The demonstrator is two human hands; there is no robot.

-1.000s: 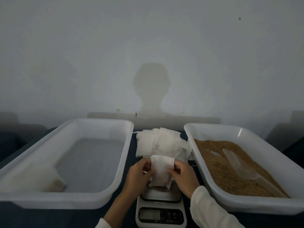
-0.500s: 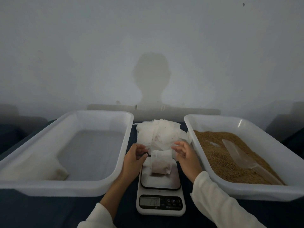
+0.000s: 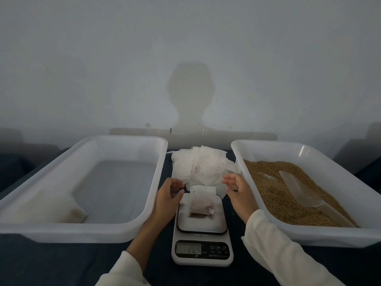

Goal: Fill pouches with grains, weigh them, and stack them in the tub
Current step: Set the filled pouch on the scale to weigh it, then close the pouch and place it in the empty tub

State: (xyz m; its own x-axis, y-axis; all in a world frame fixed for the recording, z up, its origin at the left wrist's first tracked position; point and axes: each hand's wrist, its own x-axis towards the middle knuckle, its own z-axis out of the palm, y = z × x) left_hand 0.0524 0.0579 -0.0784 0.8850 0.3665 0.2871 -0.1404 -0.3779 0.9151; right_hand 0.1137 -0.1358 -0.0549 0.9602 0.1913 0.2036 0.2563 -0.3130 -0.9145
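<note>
Centrally, loosely curled fingers (image 3: 179,185) of the left hand (image 3: 168,194) and right hand (image 3: 237,187) hold nothing, flanking the filled pouch (image 3: 201,200) standing on the scale (image 3: 202,226). Step: weighing. Next, likely a grasp and leftward carry over the near rim into the tub (image 3: 123,228), where open floor remains beside one stacked pouch (image 3: 61,209).

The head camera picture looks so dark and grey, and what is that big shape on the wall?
In the head view the light is dim and bluish; the shape is a head-and-shoulders shadow, probably the person's own. The tubs' rims bow from the wide lens, the scale's display is too blurry to read, and a small glare streak sits on the grain tub's wall.
</note>
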